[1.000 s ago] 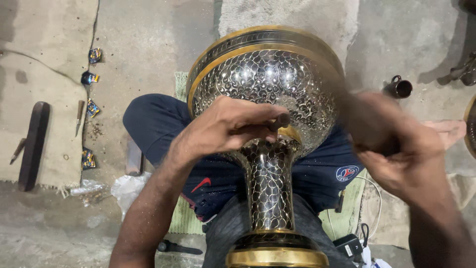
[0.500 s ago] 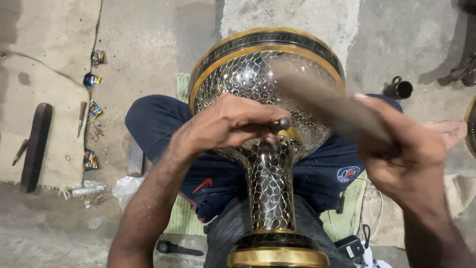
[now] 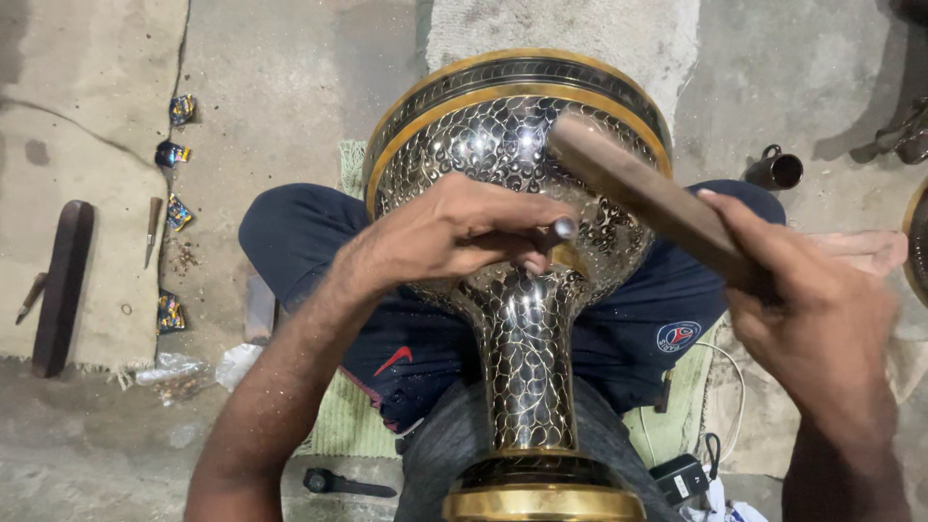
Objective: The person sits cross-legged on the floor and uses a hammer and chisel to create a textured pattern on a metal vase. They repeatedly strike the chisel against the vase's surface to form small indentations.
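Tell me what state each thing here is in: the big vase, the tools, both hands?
Engraved metal vase: tilted across the lap, base toward the camera.
Chisel: tip set against the vase.
Wooden mallet: raised above the chisel.
Left hand: closed grip on the chisel.
Right hand: closed grip on the mallet.

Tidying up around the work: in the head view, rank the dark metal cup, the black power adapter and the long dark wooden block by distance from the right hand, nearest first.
From the right hand:
1. Dark metal cup, above it, upper right.
2. Black power adapter, below it, by the knee.
3. Long dark wooden block, far left.
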A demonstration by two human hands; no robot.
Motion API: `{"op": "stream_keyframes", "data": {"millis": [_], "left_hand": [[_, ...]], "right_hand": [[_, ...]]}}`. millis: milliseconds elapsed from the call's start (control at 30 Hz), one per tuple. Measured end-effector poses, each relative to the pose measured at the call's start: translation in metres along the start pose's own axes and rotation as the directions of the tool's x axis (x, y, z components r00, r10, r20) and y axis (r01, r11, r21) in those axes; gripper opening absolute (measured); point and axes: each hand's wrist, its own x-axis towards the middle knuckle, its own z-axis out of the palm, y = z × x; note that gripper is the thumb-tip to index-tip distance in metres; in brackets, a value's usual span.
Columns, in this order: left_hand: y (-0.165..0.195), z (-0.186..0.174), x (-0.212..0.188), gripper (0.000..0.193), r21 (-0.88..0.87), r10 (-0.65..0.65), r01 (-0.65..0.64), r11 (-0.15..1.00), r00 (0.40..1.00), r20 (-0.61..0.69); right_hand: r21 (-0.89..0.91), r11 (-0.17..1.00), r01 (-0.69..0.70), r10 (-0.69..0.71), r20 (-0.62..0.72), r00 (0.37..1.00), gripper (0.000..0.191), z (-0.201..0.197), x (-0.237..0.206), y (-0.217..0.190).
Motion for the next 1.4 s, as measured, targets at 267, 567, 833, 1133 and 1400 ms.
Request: {"op": "stream_keyframes", "data": {"millis": [267, 567, 833, 1133, 1400], "left_hand": [[-0.001, -0.004, 0.005, 0.035, 0.009, -0.006, 0.006, 1.000, 0.998, 0.055], [0.008, -0.005, 0.010, 0.028, 0.027, 0.059, -0.059, 0.998, 0.998, 0.015], [0.023, 0.008, 0.009, 0.040, 0.175, -0.012, 0.014, 0.985, 1.000, -0.011], [0.020, 0.008, 0.007, 0.035, 0.165, -0.032, 0.034, 0.986, 0.999, -0.015], [0.021, 0.006, 0.009, 0.039, 0.120, -0.062, 0.063, 0.991, 0.998, -0.007]], "right_hand": [[0.268, 0.939, -0.214, 0.179, 0.151, 0.972, 0.071, -0.003, -0.016, 0.007], [0.061, 0.998, -0.027, 0.019, 0.135, 0.991, 0.060, -0.015, -0.017, 0.011], [-0.261, 0.933, -0.248, 0.351, 0.505, 0.788, 0.062, -0.005, -0.006, 0.047], [0.022, 0.988, -0.151, 0.125, 0.451, 0.884, 0.044, 0.003, -0.018, 0.056], [0.034, 0.956, -0.293, 0.243, 0.473, 0.847, 0.038, -0.002, -0.016, 0.032]]}}
